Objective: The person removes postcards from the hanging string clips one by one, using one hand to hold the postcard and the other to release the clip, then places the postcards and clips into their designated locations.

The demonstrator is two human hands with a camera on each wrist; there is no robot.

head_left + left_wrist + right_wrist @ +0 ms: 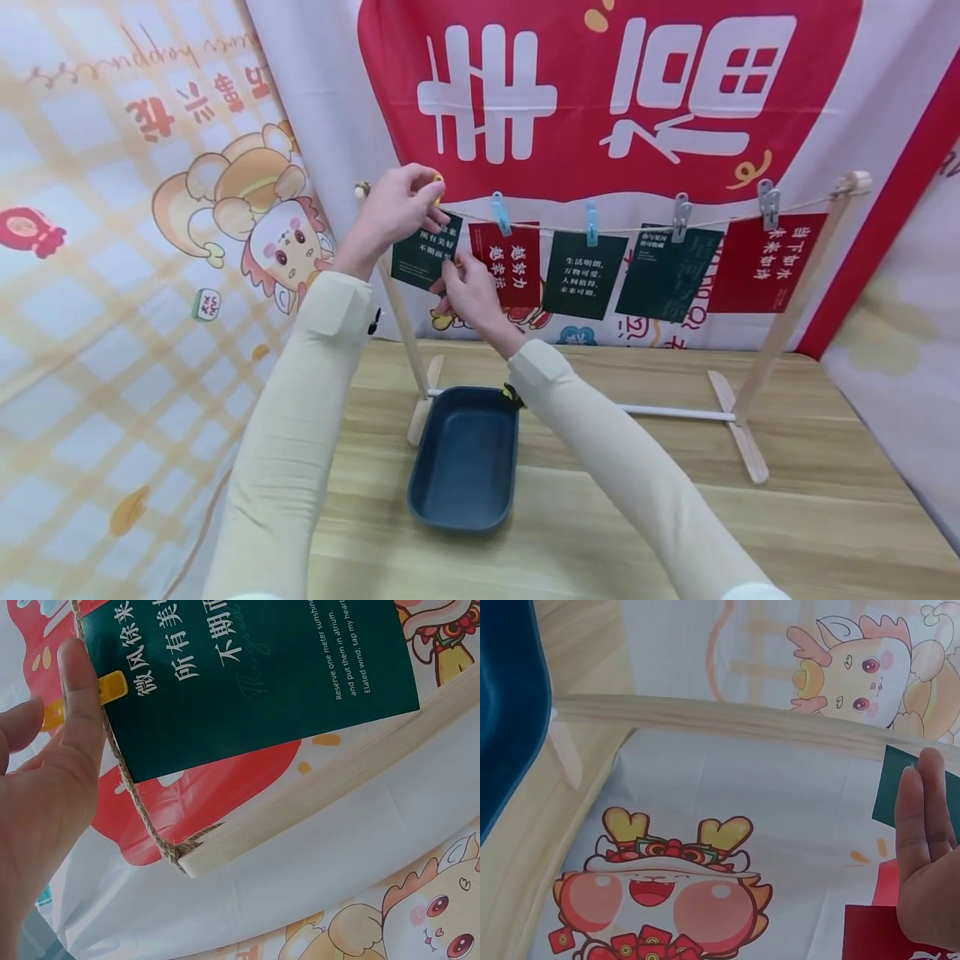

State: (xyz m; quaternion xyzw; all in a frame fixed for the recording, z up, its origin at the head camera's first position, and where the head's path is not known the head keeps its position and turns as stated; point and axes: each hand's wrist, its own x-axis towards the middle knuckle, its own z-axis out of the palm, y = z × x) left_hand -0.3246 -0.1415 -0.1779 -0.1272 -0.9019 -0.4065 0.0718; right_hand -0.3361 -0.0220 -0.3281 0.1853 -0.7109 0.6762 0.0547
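My left hand (401, 204) is up at the left end of a twine line (129, 776), pinching a yellow clothespin (114, 688) between thumb and fingers. The clothespin sits over the twine and the top edge of a dark green card (262, 682) with white printed text. Lower down, my right hand (472, 292) pinches that card at its right edge. Two fairly straight fingers (913, 817) overlap the green card in the right wrist view, where the thumb is hidden. Beside this card hangs a red card (517, 271) under a blue clothespin (500, 213).
Further right, more green and red cards hang from blue and grey clothespins. The twine runs between wooden posts (798, 300) standing on a wooden table (600, 533). A dark blue tray (463, 467) lies below my hands, near the left post. Printed cloth (645, 167) hangs behind.
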